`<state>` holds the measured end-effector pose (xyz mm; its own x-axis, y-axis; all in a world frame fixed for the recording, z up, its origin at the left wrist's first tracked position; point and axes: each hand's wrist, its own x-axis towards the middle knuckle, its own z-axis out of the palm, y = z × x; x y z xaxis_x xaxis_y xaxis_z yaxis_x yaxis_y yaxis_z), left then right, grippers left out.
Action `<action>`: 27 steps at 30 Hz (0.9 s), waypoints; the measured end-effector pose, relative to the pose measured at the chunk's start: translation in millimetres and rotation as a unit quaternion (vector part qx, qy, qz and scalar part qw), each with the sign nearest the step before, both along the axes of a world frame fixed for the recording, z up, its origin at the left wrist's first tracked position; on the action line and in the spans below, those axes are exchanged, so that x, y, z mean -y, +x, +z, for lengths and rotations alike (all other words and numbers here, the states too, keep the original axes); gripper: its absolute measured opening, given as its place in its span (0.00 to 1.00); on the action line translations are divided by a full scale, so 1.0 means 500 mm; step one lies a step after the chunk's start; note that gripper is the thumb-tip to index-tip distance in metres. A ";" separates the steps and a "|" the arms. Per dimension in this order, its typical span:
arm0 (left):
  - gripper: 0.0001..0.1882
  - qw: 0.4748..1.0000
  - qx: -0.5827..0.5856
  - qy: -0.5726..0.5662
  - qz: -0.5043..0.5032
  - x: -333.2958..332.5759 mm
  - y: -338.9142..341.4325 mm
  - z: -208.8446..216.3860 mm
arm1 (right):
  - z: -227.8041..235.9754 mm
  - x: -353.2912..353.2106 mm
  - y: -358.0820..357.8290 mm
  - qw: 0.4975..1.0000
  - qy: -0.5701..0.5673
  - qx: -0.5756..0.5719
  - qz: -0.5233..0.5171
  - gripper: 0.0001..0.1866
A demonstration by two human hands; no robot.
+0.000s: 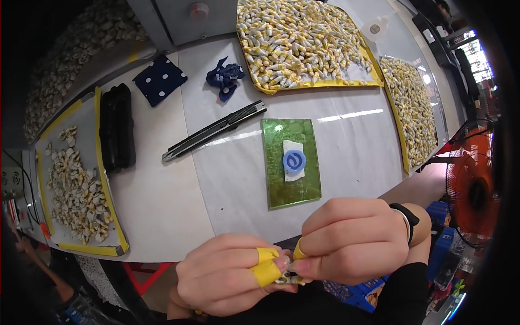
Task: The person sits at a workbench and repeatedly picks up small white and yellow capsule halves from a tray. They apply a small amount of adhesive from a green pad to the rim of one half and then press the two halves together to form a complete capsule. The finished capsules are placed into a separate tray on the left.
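Observation:
Close to the table's front edge, my left hand (233,273) and my right hand (357,238) meet, fingertips pressed together. Yellow tape wraps two fingers of the left and one fingertip of the right. Between them is a small white-and-yellow piece (290,279), mostly covered by the fingers; both hands pinch it. Just beyond lies a green glass plate (294,197) bearing a white pad (294,177) and a round blue cap-like disc (294,161). A black snap-off utility knife (214,131) rests diagonally to the left of the plate.
At left a yellow-edged tray (116,227) carries loose whitish pieces, beside a black holder (117,127). Behind are a dotted navy cloth (159,80) and a crumpled one (223,78). Two trays of small pieces (303,43) (410,108) occupy the back right. An orange fan (476,189) stands right.

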<state>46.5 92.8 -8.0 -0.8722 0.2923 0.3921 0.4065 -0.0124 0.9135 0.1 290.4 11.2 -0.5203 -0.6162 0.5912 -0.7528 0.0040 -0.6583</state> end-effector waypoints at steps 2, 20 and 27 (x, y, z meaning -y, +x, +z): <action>0.18 1.000 0.002 0.007 -0.008 -0.001 -0.004 -0.002 | 0.000 -0.002 0.001 1.000 0.001 0.006 -0.003 0.06; 0.20 0.999 -0.008 -0.044 0.028 -0.010 -0.003 0.009 | 0.027 -0.019 -0.003 0.997 0.073 -0.020 -0.001 0.07; 0.18 0.990 -0.055 -0.077 0.104 -0.020 0.022 -0.023 | 0.016 -0.016 0.017 0.997 0.057 -0.001 -0.044 0.10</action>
<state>57.7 102.7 -19.4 -0.8741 0.1742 0.4534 0.4833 0.2190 0.8476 8.7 298.6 19.2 -0.5744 -0.6311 0.5213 -0.7477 0.1453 -0.6480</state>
